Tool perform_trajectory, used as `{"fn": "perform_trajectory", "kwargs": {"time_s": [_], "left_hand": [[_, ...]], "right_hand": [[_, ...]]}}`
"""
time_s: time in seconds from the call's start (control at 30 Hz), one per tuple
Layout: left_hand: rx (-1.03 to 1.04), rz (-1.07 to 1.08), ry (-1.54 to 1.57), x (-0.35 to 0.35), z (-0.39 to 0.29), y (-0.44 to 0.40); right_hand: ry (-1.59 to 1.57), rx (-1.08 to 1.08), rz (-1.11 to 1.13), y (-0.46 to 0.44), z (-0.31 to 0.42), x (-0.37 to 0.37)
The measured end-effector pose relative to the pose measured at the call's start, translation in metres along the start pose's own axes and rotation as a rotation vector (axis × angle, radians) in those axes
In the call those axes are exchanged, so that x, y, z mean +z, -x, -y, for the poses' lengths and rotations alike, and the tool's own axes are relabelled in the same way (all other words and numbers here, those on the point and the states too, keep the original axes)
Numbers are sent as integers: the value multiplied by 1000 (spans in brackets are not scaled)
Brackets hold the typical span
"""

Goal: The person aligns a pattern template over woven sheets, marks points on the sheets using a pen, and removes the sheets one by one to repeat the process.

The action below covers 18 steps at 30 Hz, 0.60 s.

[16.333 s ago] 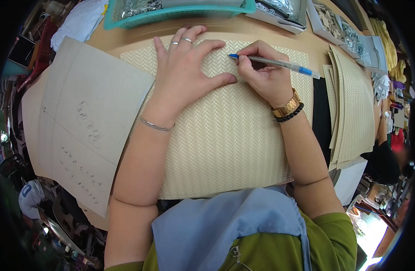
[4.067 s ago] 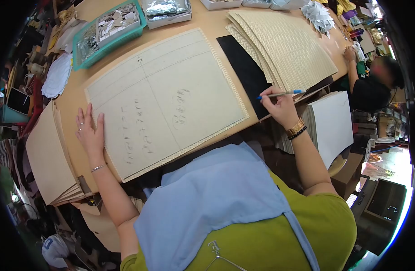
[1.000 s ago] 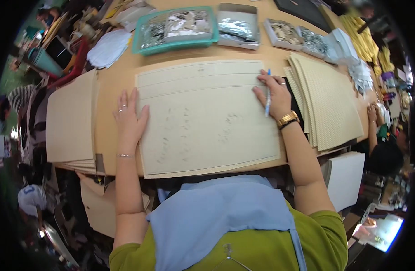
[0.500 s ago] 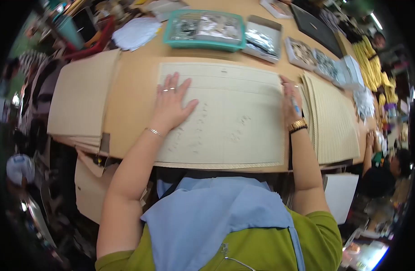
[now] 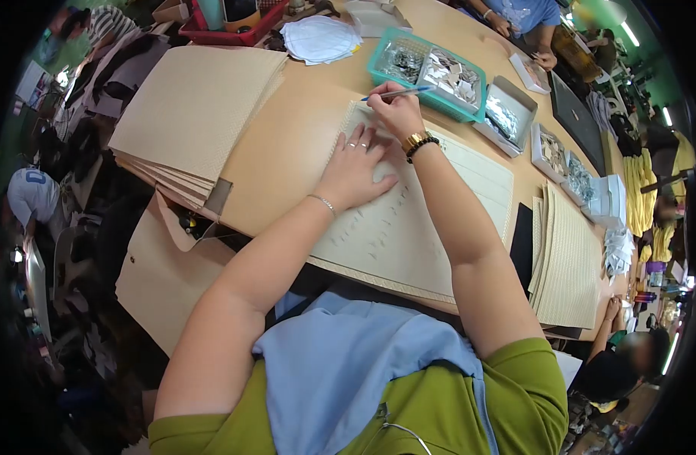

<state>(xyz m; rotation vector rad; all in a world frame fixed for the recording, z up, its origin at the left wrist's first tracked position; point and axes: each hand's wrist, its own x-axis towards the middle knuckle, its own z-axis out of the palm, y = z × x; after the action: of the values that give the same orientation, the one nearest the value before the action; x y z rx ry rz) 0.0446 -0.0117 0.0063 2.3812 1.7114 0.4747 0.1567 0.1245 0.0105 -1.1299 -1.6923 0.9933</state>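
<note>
A pale sheet (image 5: 416,227) with ruled lines and handwriting lies on the table in front of me. My left hand (image 5: 355,171) rests flat on its left part, fingers spread. Near the sheet's far left corner, my right hand (image 5: 397,114) grips a blue pen (image 5: 409,92). The pen lies across the fingers, one end close to the corner and the other pointing toward a teal basket (image 5: 431,72) of small packed pieces. My right forearm crosses over the sheet and hides part of the lines and writing.
Stacks of textured sheets lie at the left (image 5: 196,114) and right (image 5: 564,258). Past the basket are a grey box (image 5: 511,114) of silvery packets and more small boxes (image 5: 549,152). White cut pieces (image 5: 320,38) lie at the back. A person (image 5: 526,19) works across the table.
My right hand has moved from the sheet's right edge to its far left corner, with the pen. The left hand stays flat on the sheet. The view has turned.
</note>
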Motion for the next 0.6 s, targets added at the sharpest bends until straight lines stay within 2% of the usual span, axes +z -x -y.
{"fn": "perform_trajectory", "kwargs": {"time_s": [0.1, 0.5, 0.6], "left_hand": [[13, -34, 6, 2, 1, 0], [9, -17, -15, 0, 1, 0], [16, -35, -5, 2, 1, 1]], "right_hand": [[219, 1, 16, 0, 21, 4], [224, 6, 84, 4, 14, 9], [199, 49, 15, 1, 17, 11]]}}
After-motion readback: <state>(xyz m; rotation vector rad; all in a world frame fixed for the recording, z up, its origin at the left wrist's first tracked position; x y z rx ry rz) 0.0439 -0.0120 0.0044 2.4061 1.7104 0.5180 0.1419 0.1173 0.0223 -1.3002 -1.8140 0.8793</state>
